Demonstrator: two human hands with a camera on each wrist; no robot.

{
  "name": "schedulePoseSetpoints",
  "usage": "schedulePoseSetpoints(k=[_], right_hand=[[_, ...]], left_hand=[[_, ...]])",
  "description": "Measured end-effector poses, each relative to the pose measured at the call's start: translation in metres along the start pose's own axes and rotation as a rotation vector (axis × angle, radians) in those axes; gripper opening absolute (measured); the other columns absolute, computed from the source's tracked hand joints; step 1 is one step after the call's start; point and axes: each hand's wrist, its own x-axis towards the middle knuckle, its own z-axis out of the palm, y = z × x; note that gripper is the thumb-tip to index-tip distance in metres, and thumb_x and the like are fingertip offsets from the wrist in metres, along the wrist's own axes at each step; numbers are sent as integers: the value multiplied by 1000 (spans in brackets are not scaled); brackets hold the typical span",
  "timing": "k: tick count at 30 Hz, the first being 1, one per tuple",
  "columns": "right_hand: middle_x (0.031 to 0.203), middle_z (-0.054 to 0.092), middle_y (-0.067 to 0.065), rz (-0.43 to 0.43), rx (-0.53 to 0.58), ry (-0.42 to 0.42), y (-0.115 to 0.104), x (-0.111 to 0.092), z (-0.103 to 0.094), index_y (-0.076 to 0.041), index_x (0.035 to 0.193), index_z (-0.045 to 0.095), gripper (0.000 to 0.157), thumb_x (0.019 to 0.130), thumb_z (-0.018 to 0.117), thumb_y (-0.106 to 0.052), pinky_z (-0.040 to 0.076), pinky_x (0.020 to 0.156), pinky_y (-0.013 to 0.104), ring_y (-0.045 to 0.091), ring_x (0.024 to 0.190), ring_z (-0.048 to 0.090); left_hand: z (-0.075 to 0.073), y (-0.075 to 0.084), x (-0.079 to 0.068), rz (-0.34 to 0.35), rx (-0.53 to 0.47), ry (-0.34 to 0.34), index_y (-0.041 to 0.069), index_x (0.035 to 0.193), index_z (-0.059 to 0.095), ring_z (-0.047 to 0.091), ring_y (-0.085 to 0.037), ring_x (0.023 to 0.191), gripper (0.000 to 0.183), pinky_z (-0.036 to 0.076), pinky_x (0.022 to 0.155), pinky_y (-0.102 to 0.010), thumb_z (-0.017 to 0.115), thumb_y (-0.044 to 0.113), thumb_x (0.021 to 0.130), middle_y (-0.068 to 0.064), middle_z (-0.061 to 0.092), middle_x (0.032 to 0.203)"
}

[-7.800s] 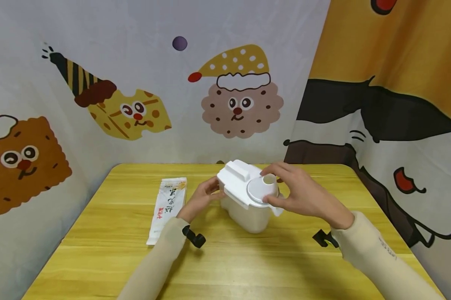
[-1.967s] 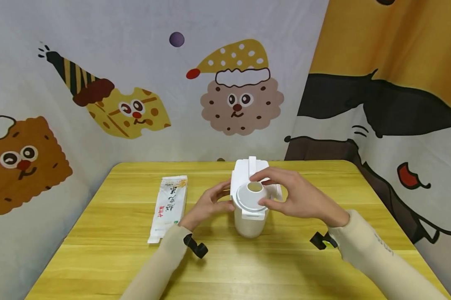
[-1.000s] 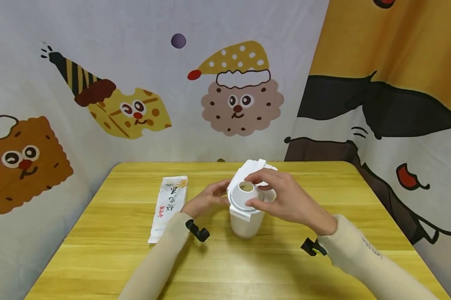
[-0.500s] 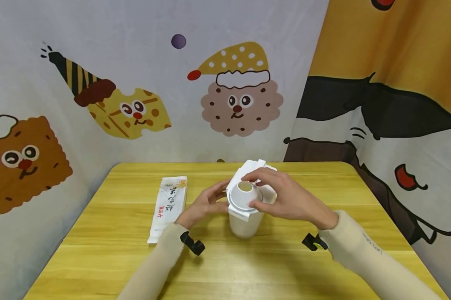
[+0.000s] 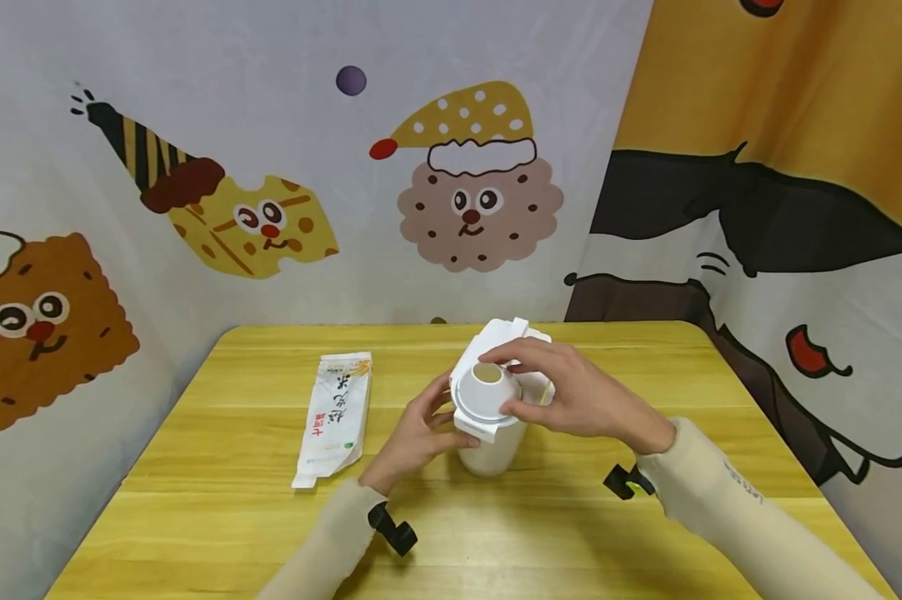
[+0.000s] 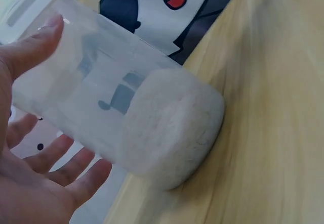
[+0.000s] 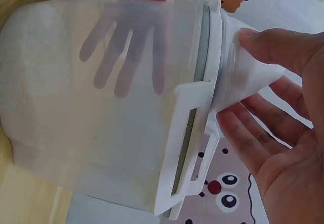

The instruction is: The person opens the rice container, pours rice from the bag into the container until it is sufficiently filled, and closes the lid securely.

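Note:
A translucent plastic storage container with a white lid stands on the table. White grainy contents fill its lower part. On the lid sits a white cone-shaped spout with a round opening at its top. My left hand grips the container's side, the thumb just below the lid and the fingers spread along the wall; through the wall they show in the right wrist view. My right hand holds the spout between thumb and fingers, reaching from the right.
A flat white packet with printed characters lies left of the container on the yellow wooden table. A black wrist mount is on the left sleeve, another mount on the right. A printed cartoon curtain hangs behind the table.
Since the oldest frame the container has turned, bringing its spout end nearer me. In the last half second my left hand shifted nearer, its thumb coming to the container's front. My right hand stayed on the spout.

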Motion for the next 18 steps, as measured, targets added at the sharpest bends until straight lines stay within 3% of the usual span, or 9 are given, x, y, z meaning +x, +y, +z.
schedulePoseSetpoints(k=[5,10,18], right_hand=[[137,64,-1,-16,27,21,1,1,3,-14,139,60,56,88,82,-15,59,100,34,17,121,65],[136,64,-1,5,10,50,0,4,6,-15,139,60,56,88,83,-17,60,98,31,16,120,64],[131,66,2,53,-31,128,-6,10,14,-12,135,63,56,84,86,-19,61,96,34,17,118,64]], left_hand=[[-2,1,3,-24,22,1,22,155,42,49,-28,140,91,47,115,-49,89,7,79,-6,50,154],[-12,-1,12,-15,26,-60,17,156,42,47,-26,143,89,45,118,-48,86,4,80,-11,50,155],[-33,-6,28,-36,16,-178,18,158,39,45,-24,144,90,42,120,-42,84,5,82,-8,44,160]])
